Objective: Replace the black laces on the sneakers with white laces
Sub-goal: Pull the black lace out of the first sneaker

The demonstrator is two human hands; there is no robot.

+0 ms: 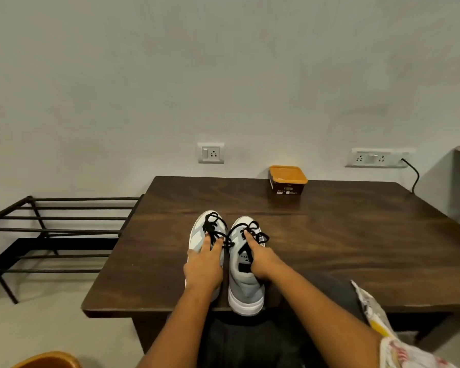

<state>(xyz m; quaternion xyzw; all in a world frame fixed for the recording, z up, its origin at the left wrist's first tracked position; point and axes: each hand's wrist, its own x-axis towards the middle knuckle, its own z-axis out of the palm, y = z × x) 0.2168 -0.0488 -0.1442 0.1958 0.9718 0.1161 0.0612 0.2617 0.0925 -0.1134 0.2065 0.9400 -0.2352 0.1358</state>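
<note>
Two grey-and-white sneakers stand side by side near the front edge of a dark wooden table (pixel 329 248), toes pointing away from me. Both carry black laces. My left hand (pixel 203 264) lies flat over the left sneaker (pixel 198 232), its straight fingers touching the black laces (pixel 213 225). My right hand (pixel 260 257) is at the opening of the right sneaker (pixel 246 288), with the index finger stretched forward onto that shoe's black laces (pixel 255 232). The other fingers of the right hand are hidden. No white laces are in view.
A dark tub with an orange lid (pixel 287 180) sits at the table's far edge by the wall. A black metal rack (pixel 56 229) stands to the left of the table. An orange object (pixel 48 361) shows at the bottom left corner.
</note>
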